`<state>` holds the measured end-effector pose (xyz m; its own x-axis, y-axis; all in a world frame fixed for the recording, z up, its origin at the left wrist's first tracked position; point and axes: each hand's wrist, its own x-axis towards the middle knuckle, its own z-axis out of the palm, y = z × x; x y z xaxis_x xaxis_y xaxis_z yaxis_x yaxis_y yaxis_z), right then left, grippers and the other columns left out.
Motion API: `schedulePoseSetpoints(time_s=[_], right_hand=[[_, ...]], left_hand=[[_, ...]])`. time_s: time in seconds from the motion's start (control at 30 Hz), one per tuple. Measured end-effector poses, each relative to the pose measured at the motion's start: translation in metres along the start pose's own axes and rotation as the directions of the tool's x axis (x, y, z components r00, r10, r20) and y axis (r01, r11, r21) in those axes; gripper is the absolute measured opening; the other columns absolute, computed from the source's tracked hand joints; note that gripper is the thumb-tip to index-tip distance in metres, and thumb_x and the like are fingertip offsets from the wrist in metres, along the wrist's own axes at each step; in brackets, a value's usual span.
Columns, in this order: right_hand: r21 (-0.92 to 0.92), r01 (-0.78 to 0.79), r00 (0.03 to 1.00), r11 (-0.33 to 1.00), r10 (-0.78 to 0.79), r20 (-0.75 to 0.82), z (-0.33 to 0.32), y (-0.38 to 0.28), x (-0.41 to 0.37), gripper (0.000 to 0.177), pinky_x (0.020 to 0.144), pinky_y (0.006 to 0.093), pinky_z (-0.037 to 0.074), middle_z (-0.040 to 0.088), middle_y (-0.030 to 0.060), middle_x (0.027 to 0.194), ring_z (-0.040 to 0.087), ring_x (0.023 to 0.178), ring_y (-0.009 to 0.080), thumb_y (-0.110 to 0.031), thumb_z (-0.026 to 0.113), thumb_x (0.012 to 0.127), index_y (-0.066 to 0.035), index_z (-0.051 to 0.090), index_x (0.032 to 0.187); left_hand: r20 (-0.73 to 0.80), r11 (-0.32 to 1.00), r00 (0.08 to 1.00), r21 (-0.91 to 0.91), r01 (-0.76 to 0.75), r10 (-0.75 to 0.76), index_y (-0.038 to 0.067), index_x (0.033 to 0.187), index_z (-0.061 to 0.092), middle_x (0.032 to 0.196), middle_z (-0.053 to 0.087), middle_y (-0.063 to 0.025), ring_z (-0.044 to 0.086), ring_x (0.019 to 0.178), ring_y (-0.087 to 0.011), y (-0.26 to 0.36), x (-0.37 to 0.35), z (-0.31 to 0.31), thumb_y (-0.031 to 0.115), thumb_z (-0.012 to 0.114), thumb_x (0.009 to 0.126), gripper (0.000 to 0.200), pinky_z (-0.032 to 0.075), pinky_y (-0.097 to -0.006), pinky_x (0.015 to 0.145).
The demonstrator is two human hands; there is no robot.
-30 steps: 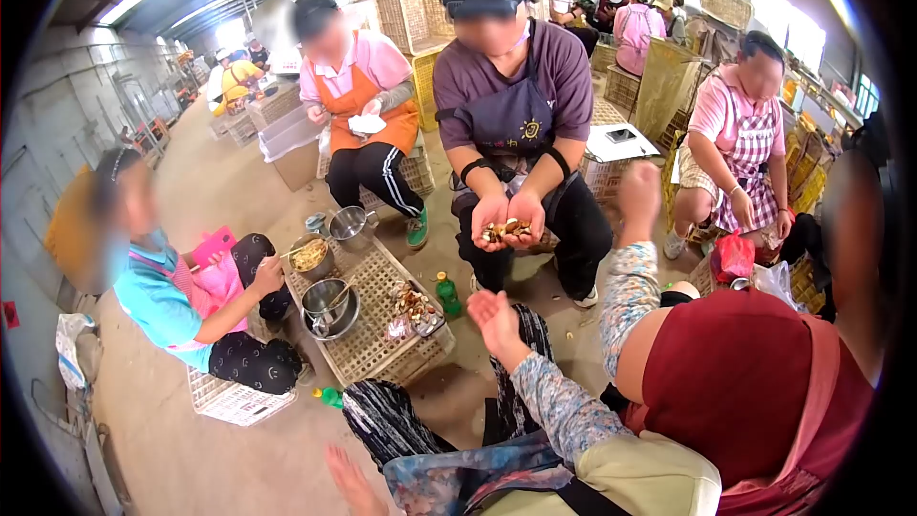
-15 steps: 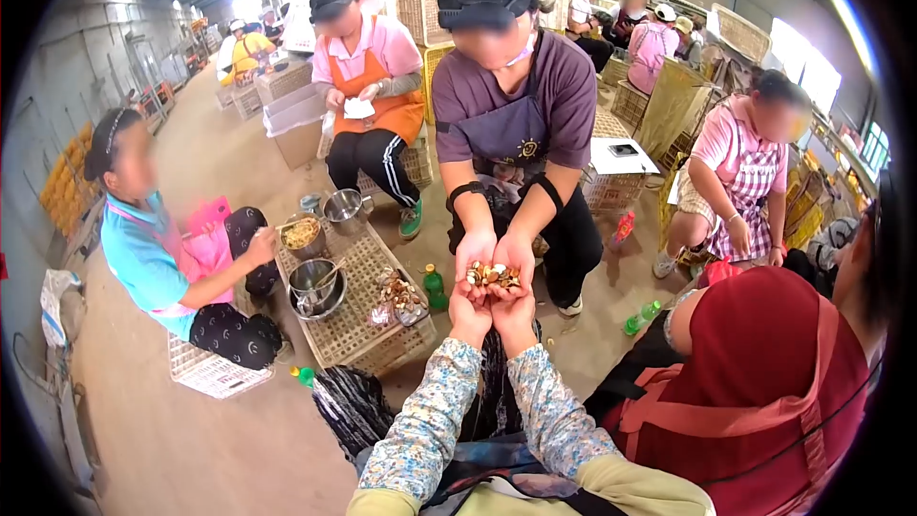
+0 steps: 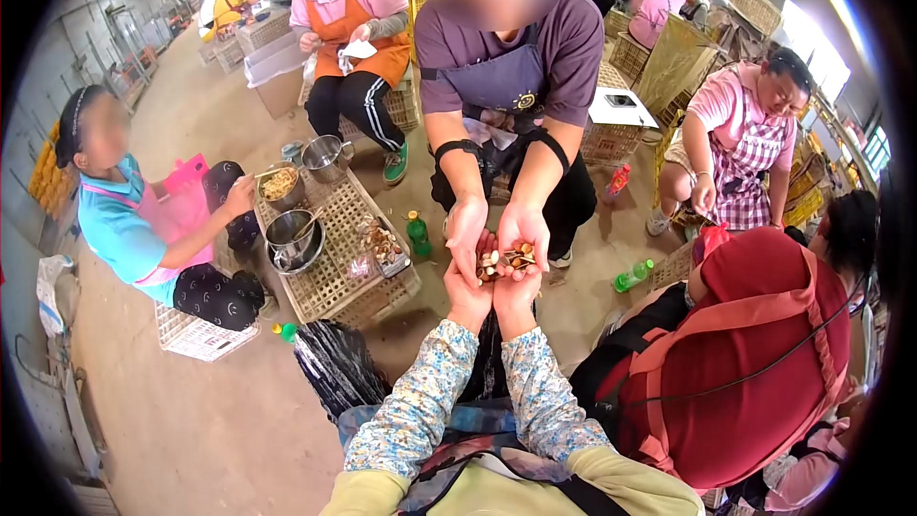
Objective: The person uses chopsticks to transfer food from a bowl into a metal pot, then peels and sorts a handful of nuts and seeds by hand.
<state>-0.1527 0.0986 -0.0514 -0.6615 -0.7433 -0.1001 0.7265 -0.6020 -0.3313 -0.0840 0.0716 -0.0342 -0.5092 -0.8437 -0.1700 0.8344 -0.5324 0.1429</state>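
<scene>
My left hand [image 3: 467, 294] and my right hand [image 3: 517, 292] are cupped side by side, palms up, below a co-worker's two hands. Small brown and white pieces [image 3: 489, 263] lie between the four hands, some in my cupped palms and some in the co-worker's. The co-worker's hands [image 3: 523, 229] are apart from each other and touch mine. My fingers are partly hidden under the pieces and the other hands.
A crate table [image 3: 346, 280] at the left bears steel pots [image 3: 293, 237] and a tray of small pieces. Green bottles [image 3: 633, 276] stand or lie on the floor. A seated person in red [image 3: 745, 354] is close at my right; others sit around.
The co-worker's hands have parted, and the pieces now lie lower, between those hands and mine. The view has shifted, with the surroundings at the left sitting farther left and higher.
</scene>
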Motion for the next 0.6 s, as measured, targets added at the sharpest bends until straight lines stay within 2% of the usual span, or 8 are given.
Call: schedulePoseSetpoints(time_s=[0.1, 0.13, 0.23, 0.3, 0.43, 0.5, 0.57, 0.6], right_hand=[[-0.015, -0.003, 0.991, 1.000, 0.001, -0.130, 0.039, -0.010, -0.014, 0.038, 0.076, 0.0347, 0.052, 0.058, 0.0154, 0.100, 0.060, 0.079, 0.0248, -0.028, 0.036, 0.089, -0.001, 0.045, 0.114], [-0.098, 0.007, 0.995, 0.995, -0.016, -0.097, 0.036, -0.009, -0.016, 0.048, 0.093, 0.0387, 0.046, 0.056, 0.0204, 0.113, 0.058, 0.100, 0.0278, -0.038, 0.024, 0.096, 0.000, 0.043, 0.120], [-0.132, -0.045, 0.997, 0.990, 0.035, -0.073, 0.024, -0.004, -0.012, 0.052, 0.098, 0.0385, 0.042, 0.055, 0.0204, 0.118, 0.055, 0.108, 0.0289, -0.039, 0.024, 0.097, 0.001, 0.039, 0.125], [-0.264, -0.045, 0.998, 0.964, 0.031, -0.059, 0.031, -0.006, -0.019, 0.059, 0.102, 0.0375, 0.037, 0.052, 0.0210, 0.123, 0.051, 0.114, 0.0285, -0.043, 0.022, 0.098, 0.004, 0.040, 0.127], [-0.640, 0.009, 0.990, 0.768, 0.085, 0.115, 0.052, -0.003, -0.046, 0.064, 0.102, 0.0334, 0.035, 0.057, 0.0175, 0.120, 0.052, 0.114, 0.0233, -0.046, 0.024, 0.098, 0.007, 0.051, 0.120], [-0.664, -0.010, 0.978, 0.748, 0.144, 0.148, 0.056, -0.002, -0.055, 0.063, 0.102, 0.0339, 0.034, 0.056, 0.0179, 0.120, 0.051, 0.114, 0.0239, -0.045, 0.024, 0.098, 0.007, 0.050, 0.121], [-0.556, -0.036, 0.975, 0.830, 0.150, 0.161, 0.060, -0.001, -0.061, 0.062, 0.103, 0.0348, 0.034, 0.056, 0.0188, 0.120, 0.051, 0.115, 0.0250, -0.044, 0.024, 0.099, 0.007, 0.048, 0.123], [-0.513, -0.034, 0.973, 0.858, 0.145, 0.178, 0.063, -0.002, -0.063, 0.060, 0.104, 0.0358, 0.033, 0.054, 0.0204, 0.122, 0.050, 0.116, 0.0263, -0.043, 0.024, 0.099, 0.007, 0.045, 0.125]], left_hand=[[0.050, 0.999, 0.999, -0.035, 0.013, -0.011, -0.005, 0.125, 0.044, 0.123, 0.051, -0.0147, 0.050, 0.114, -0.0259, -0.003, -0.002, -0.003, 0.028, 0.034, 0.094, 0.046, 0.037, -0.0376, 0.102], [0.084, 0.999, 0.996, 0.005, -0.035, 0.035, -0.005, 0.125, 0.043, 0.122, 0.052, -0.0143, 0.050, 0.114, -0.0256, -0.005, -0.004, -0.002, 0.028, 0.034, 0.094, 0.047, 0.037, -0.0374, 0.101], [0.063, 0.998, 0.996, 0.004, -0.062, 0.061, -0.005, 0.127, 0.043, 0.121, 0.053, -0.0125, 0.050, 0.113, -0.0239, -0.006, -0.004, -0.007, 0.028, 0.036, 0.095, 0.046, 0.037, -0.0365, 0.100], [0.002, 1.000, 1.000, 0.023, 0.002, -0.002, -0.001, 0.128, 0.047, 0.125, 0.052, -0.0121, 0.048, 0.117, -0.0241, -0.004, -0.003, -0.014, 0.025, 0.040, 0.094, 0.042, 0.035, -0.0378, 0.103], [-0.061, 0.996, 0.994, 0.029, 0.089, -0.087, 0.004, 0.128, 0.048, 0.118, 0.055, -0.0075, 0.051, 0.111, -0.0202, 0.001, -0.015, -0.026, 0.025, 0.039, 0.096, 0.040, 0.039, -0.0349, 0.098], [-0.131, 0.995, 0.987, -0.034, 0.088, -0.092, 0.005, 0.128, 0.047, 0.121, 0.054, -0.0086, 0.050, 0.114, -0.0213, 0.007, -0.028, -0.019, 0.024, 0.038, 0.096, 0.039, 0.038, -0.0350, 0.100], [0.053, 0.988, 0.997, -0.139, 0.068, -0.061, 0.005, 0.125, 0.049, 0.125, 0.052, -0.0100, 0.048, 0.118, -0.0221, 0.013, -0.039, -0.022, 0.022, 0.038, 0.096, 0.036, 0.036, -0.0352, 0.102], [0.063, 0.985, 0.997, -0.161, 0.053, -0.044, 0.004, 0.123, 0.050, 0.129, 0.050, -0.0110, 0.046, 0.121, -0.0235, 0.016, -0.044, -0.021, 0.020, 0.036, 0.096, 0.035, 0.034, -0.0358, 0.104]])
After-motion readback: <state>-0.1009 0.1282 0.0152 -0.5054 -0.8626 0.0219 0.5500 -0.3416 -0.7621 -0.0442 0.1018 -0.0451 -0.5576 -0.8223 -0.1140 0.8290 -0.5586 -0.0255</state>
